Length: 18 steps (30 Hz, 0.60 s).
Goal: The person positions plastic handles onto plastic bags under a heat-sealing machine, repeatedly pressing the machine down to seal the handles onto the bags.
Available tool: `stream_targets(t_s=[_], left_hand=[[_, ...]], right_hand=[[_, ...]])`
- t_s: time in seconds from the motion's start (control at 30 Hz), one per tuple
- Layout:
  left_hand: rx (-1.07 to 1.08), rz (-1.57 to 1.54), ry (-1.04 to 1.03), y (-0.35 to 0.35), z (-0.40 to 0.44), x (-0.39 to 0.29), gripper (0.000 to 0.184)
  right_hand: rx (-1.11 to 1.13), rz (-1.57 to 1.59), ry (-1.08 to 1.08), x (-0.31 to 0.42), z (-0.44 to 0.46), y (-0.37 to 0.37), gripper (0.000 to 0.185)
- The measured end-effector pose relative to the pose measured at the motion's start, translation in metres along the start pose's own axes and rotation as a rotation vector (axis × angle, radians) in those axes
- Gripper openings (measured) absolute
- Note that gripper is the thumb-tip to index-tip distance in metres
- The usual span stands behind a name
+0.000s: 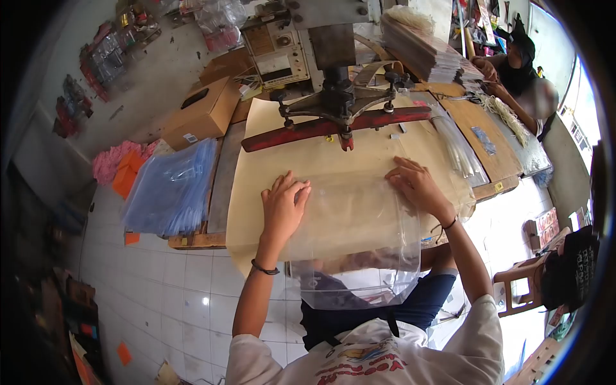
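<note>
A person's bare hands work with one wide, clear, flexible plastic piece [346, 221], laid over tan paper [250, 173] on a wooden table [192, 241], its near end hanging over the edge above the lap. The left hand [281, 204] is at its upper left corner, the right hand [418, 187] at its upper right. Each grip has bent fingers against the plastic; whether they pinch or merely press, I cannot tell.

As for progress, the piece appears spread and nearly straight, but one long red bar [276, 137] on a black metal press arm is raised clear of it. No finished join can be made out.

Counted: two working hands, one clear piece, one bar, one brown cardboard box [208, 114], and one stack of bluish plastic sheets [172, 186], too overlapped to count singly.
</note>
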<state>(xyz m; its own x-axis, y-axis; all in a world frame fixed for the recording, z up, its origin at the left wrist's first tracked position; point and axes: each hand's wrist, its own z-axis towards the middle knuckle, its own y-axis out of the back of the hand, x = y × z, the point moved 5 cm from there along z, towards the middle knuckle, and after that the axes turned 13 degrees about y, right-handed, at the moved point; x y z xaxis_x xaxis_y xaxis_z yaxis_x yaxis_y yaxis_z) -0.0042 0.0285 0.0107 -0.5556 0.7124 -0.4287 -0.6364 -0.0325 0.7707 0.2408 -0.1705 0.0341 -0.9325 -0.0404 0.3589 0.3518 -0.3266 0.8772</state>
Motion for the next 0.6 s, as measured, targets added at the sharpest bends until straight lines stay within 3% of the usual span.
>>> stream_targets(t_s=[0.07,0.2,0.3,0.4,0.47,0.5,0.57,0.6], left_hand=[[0.018,0.036,0.023,0.008,-0.01,0.0,0.018],[0.085,-0.024,0.06,0.033,-0.032,-0.007,0.021],[0.094,-0.035,0.036,0.037,-0.032,-0.008,0.026],[0.596,-0.674,0.351,0.041,-0.029,-0.003,0.036],[0.538,-0.762,0.266,0.084,-0.041,-0.023,0.037],[0.508,-0.8,0.211,0.113,-0.045,-0.036,0.038],[0.417,-0.9,0.266,0.18,-0.049,-0.061,0.033],[0.372,-0.841,0.256,0.203,-0.047,-0.062,0.033]], right_hand=[[-0.078,-0.16,0.036,0.0,0.0,-0.001,0.045],[-0.004,-0.178,-0.021,0.005,-0.001,0.009,0.059],[0.11,0.027,-0.035,-0.01,-0.001,0.006,0.057],[0.147,0.239,0.065,-0.009,0.002,0.016,0.043],[0.176,0.317,0.144,0.016,0.001,0.045,0.036],[0.201,0.33,0.083,0.039,-0.004,0.067,0.037],[0.199,0.599,0.18,0.071,-0.013,0.097,0.039],[0.203,0.497,0.26,0.09,-0.011,0.119,0.04]])
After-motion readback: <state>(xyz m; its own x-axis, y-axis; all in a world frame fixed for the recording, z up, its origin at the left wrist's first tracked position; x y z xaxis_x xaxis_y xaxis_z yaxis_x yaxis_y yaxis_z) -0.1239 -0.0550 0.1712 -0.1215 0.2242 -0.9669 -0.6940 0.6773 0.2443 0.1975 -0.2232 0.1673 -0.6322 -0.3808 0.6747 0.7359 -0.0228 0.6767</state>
